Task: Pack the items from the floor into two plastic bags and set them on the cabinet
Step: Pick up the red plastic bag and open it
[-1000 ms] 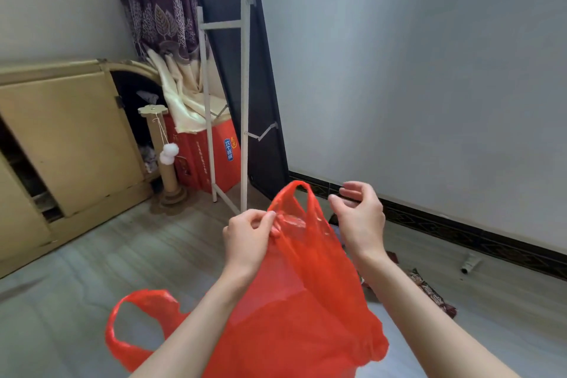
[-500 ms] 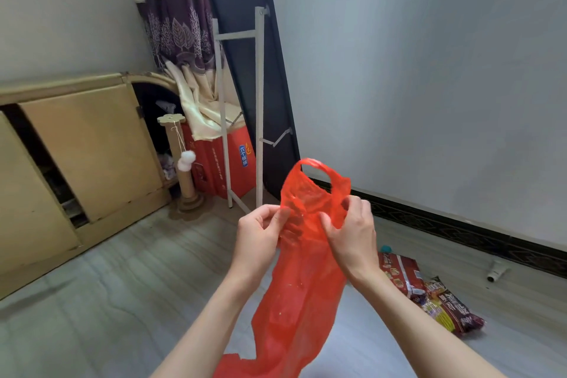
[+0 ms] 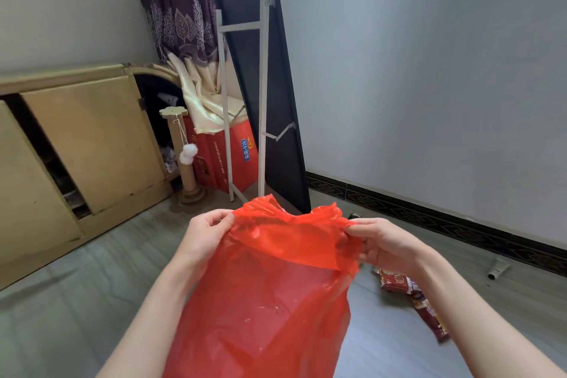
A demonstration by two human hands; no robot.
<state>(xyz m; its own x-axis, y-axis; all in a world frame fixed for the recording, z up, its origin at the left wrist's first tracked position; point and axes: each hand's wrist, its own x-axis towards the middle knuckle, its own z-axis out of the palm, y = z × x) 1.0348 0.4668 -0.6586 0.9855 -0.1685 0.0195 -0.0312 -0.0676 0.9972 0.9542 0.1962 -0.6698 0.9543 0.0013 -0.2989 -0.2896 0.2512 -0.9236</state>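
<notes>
Nearest the camera hangs a red plastic bag, thin, glossy and translucent, its film creased and its lower end cut off by the frame's bottom edge. Its mouth is stretched wide between two hands, held in the air above the grey wood-grain floor. The left hand pinches the bag's left rim, thumb and fingers closed together on the film. The right hand grips the right rim, its fingers curled into a bunched fold of plastic (the fingertips themselves are hidden behind the red film).

On the floor to the right, partly hidden by the right forearm, lie crinkly snack packets in dark red; their print is too small to read. Farther right a small grey tube rests near the wall.

Farther off on the left stands the tan cabinet, flat-fronted with dark gaps. Beyond it are a cardboard scratching post with white pompoms, a red box and a white metal frame.
</notes>
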